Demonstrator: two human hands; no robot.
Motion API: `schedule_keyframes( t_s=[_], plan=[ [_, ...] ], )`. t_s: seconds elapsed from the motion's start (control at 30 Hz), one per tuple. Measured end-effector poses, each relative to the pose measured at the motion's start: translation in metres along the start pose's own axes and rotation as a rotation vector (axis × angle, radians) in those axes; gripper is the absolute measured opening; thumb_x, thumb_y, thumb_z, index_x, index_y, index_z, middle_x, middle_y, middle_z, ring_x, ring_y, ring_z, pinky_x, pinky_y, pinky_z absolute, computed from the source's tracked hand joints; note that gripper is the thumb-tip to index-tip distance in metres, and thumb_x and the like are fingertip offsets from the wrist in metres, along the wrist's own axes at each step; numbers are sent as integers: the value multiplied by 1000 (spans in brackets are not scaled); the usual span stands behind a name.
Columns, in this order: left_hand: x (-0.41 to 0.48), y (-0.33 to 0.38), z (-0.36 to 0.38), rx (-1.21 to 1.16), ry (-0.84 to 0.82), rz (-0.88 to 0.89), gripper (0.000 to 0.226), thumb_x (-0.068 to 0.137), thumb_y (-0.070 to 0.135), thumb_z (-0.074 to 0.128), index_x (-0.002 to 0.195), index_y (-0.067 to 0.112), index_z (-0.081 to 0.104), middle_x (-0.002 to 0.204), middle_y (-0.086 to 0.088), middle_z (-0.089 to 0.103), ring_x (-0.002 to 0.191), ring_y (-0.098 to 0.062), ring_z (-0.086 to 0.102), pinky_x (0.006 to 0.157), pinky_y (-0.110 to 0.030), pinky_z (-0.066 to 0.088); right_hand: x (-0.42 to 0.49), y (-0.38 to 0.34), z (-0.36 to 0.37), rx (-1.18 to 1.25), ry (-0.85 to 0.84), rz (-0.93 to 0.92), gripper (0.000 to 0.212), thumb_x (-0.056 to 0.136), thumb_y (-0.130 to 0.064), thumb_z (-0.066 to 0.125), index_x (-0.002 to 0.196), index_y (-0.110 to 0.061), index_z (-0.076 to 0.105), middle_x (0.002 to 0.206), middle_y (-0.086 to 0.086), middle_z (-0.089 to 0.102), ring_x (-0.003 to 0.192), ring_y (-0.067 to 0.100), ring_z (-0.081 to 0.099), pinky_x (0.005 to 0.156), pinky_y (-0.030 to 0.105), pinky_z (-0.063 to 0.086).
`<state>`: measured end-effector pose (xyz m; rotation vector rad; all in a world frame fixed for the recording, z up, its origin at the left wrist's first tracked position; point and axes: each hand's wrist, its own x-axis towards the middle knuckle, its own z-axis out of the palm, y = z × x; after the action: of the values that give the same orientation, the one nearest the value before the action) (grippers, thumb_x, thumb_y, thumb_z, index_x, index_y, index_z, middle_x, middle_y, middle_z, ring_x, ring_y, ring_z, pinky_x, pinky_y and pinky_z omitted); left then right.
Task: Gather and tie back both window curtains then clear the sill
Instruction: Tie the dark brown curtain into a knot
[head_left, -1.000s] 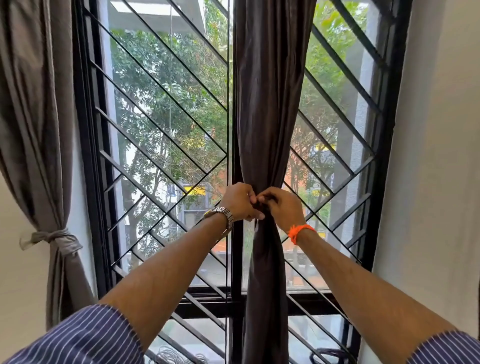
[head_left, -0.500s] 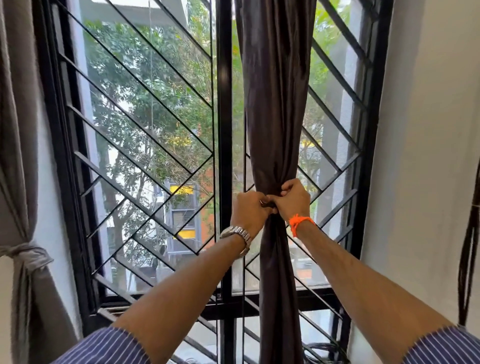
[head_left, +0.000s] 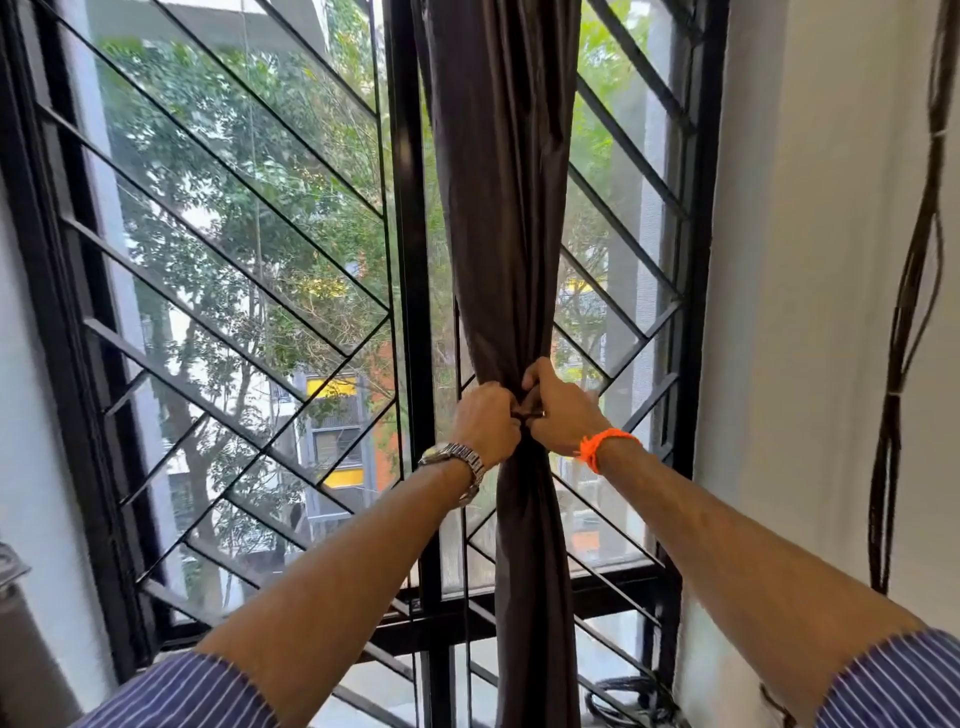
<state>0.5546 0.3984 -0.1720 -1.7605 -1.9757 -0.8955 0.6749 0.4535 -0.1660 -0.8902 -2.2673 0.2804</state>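
Head cam: left hand (head_left: 485, 423) and right hand (head_left: 563, 415) knuckle to knuckle, fingers curled tight, pinching the gathered dark curtain (head_left: 498, 208) at its waist — fabric bunched above and below my grip. Window frame (head_left: 408, 234) just behind, white wall (head_left: 810, 260) off to the right.

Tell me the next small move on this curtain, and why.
Probably draw the hands apart to cinch the tie. The left hand and right hand both pinch it, knuckles nearly touching, at the gathered waist of the curtain, where the fabric is bunched narrow.
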Motion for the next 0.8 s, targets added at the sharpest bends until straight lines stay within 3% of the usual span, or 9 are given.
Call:
schedule_keyframes(
  t_s=[0.07, 0.13, 0.23, 0.33, 0.43, 0.5, 0.57, 0.67, 0.8],
  plan=[
    [6, 0, -3, -8, -64, 2, 18, 84, 12, 60, 97, 7, 71, 99, -10, 66, 93, -27, 62, 79, -34, 50, 1, 4, 2, -30, -29, 28, 39, 73, -3, 53, 102, -21, 34, 89, 5, 71, 89, 30, 63, 88, 38, 20],
    [12, -1, -8, -6, -151, -3, 18, 84, 13, 60, 97, 9, 72, 95, -9, 69, 90, -26, 64, 76, -33, 51, 3, 7, 2, -18, -60, 47, 34, 78, -3, 53, 102, -21, 35, 94, 4, 71, 94, 29, 62, 90, 38, 18],
    [22, -4, -17, -23, -281, -27, 15, 83, 10, 58, 89, 7, 71, 81, -8, 66, 80, -26, 64, 66, -31, 49, 3, 7, 0, 44, -104, 27, 35, 79, -9, 59, 101, -26, 38, 87, -7, 63, 94, 26, 62, 100, 50, 33],
    [29, -5, -28, -7, -382, -3, 12, 85, 11, 56, 81, 6, 66, 74, -6, 61, 72, -23, 58, 61, -29, 44, -2, 3, 6, 64, -12, -62, 37, 65, -12, 58, 91, -32, 41, 75, -10, 58, 80, 26, 62, 86, 56, 46],
    [33, -6, -40, 34, -504, 48, 12, 87, 10, 55, 79, 7, 64, 68, -2, 55, 67, -18, 51, 54, -25, 38, -9, 7, 13, 203, 158, -144, 32, 66, -2, 66, 82, -23, 48, 70, -2, 57, 66, 16, 59, 67, 41, 56],
    [34, -8, -46, 72, -578, 59, 17, 87, 10, 52, 71, 13, 57, 64, 2, 50, 60, -13, 45, 52, -24, 34, -10, 7, 14, 232, 182, -198, 36, 67, 6, 73, 77, -18, 49, 71, 3, 58, 61, 3, 56, 60, 20, 51],
    [37, -10, -51, 68, -648, 54, 25, 86, 9, 50, 63, 16, 48, 62, 2, 44, 55, -13, 38, 51, -24, 31, -11, 5, 13, 244, 167, -238, 39, 65, 8, 77, 74, -18, 50, 72, 3, 58, 63, 1, 53, 60, 9, 43],
    [38, -11, -58, 41, -721, 56, 27, 90, 9, 48, 64, 17, 43, 64, 1, 38, 56, -13, 32, 52, -24, 32, -7, 6, 9, 269, 128, -260, 37, 64, 10, 77, 75, -16, 53, 75, 4, 60, 68, 6, 50, 67, 14, 46],
    [38, -13, -61, -14, -736, 42, 23, 93, 12, 48, 71, 18, 49, 68, 3, 41, 61, -12, 37, 57, -24, 36, -8, 6, 8, 292, 150, -256, 31, 68, 17, 65, 76, -11, 55, 79, 10, 62, 71, 10, 53, 68, 18, 48]
  ],
)
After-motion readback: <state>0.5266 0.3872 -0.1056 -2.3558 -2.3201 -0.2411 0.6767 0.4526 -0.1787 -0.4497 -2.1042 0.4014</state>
